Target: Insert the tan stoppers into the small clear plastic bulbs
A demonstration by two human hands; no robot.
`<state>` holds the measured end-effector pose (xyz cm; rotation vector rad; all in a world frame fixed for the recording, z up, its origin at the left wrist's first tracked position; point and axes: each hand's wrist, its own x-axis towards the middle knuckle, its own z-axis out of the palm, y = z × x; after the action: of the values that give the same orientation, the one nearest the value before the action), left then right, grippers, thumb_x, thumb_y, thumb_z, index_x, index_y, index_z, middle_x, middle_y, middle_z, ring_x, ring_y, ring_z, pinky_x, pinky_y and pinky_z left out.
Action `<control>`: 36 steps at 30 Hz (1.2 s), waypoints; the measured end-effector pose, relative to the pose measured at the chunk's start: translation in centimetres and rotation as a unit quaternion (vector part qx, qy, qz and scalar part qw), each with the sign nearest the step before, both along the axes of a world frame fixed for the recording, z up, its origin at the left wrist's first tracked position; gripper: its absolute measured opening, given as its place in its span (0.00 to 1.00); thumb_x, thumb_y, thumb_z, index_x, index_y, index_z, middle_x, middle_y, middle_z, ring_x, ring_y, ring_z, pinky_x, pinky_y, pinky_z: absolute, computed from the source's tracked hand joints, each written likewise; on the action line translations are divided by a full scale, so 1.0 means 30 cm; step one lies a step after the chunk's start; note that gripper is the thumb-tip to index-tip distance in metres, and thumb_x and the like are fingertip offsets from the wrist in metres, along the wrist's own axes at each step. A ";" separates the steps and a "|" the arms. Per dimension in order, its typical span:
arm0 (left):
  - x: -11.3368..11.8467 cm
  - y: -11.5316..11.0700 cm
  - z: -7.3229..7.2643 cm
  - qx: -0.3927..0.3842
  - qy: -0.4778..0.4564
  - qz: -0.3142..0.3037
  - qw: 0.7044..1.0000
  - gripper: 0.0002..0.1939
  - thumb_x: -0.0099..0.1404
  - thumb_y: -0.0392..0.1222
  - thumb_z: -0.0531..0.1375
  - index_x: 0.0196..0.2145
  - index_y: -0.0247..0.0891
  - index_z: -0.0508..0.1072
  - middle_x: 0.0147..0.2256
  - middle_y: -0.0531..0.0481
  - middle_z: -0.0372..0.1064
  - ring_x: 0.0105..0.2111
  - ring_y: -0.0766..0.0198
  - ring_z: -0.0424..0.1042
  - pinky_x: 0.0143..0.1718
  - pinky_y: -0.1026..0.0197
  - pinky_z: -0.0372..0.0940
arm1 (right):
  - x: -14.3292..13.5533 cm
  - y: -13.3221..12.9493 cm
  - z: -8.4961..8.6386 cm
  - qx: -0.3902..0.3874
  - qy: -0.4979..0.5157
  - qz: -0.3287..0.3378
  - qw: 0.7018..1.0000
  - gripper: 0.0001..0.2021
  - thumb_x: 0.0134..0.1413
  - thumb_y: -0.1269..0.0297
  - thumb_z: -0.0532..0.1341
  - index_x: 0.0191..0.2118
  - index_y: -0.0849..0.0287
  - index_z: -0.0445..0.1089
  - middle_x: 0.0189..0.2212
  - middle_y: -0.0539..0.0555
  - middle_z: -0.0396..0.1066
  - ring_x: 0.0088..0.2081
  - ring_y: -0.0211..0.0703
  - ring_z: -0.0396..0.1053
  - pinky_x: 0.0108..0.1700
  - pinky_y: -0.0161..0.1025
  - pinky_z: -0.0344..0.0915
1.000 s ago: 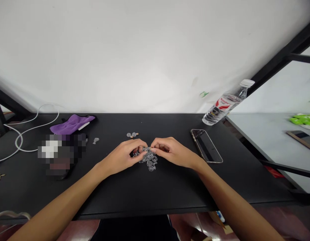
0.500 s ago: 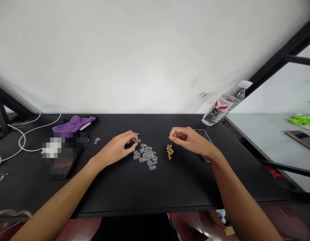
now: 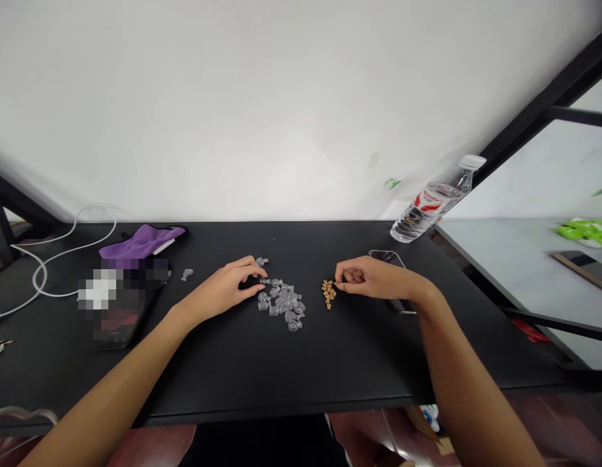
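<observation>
My left hand (image 3: 230, 285) pinches a tiny clear glass bottle (image 3: 264, 281) between thumb and fingertips, at the upper left edge of a pile of similar glass bottles (image 3: 284, 301). Just beyond the fingers lies one small bottle with a cork in its neck (image 3: 261, 261). My right hand (image 3: 364, 277) is closed in a pinch at the right edge of a small heap of cork stoppers (image 3: 328, 293). A cork stopper (image 3: 336, 283) appears at its fingertips, largely covered by them.
A phone (image 3: 388, 258) lies partly under my right forearm. The water bottle (image 3: 430, 204) leans at the back right. To the left are a purple cloth item (image 3: 143, 241), a dark device (image 3: 119, 331), a white cable (image 3: 43, 259) and a lone clear piece (image 3: 187, 274).
My left hand has lowered slightly with its bottle, uncovering more of the corked bottle behind. My right hand has come down and nearer to me, beside the cork heap.
</observation>
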<state>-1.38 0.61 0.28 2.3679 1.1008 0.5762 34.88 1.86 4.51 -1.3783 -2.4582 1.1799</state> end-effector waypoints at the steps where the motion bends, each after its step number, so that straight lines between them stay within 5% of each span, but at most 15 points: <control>1: -0.001 0.001 0.000 -0.004 -0.005 0.002 1.000 0.10 0.72 0.46 0.60 0.49 0.46 0.76 0.41 0.48 0.68 0.34 0.62 0.69 0.35 0.60 0.63 | -0.001 0.000 0.001 -0.003 -0.003 0.002 1.000 0.15 0.59 0.50 0.62 0.36 0.58 0.73 0.22 0.46 0.60 0.25 0.37 0.56 0.28 0.36 0.53; 13: 0.034 0.004 -0.012 0.092 -0.103 0.103 0.985 0.07 0.74 0.40 0.56 0.42 0.41 0.75 0.38 0.48 0.70 0.39 0.60 0.69 0.42 0.58 0.65 | 0.001 0.005 -0.007 -0.016 -0.007 0.009 1.000 0.15 0.59 0.50 0.62 0.37 0.58 0.74 0.23 0.48 0.63 0.25 0.38 0.59 0.29 0.37 0.56; 36: 0.044 0.018 -0.037 0.078 -0.102 0.153 0.980 0.06 0.72 0.38 0.59 0.45 0.41 0.74 0.41 0.48 0.68 0.41 0.60 0.69 0.46 0.58 0.65 | 0.004 0.009 -0.009 -0.005 0.001 0.009 1.000 0.17 0.58 0.49 0.64 0.40 0.60 0.74 0.24 0.48 0.65 0.26 0.38 0.61 0.30 0.36 0.58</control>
<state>-0.05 1.16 -0.84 2.2169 1.3763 1.0247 35.00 2.15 4.25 -1.3596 -2.4728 1.1978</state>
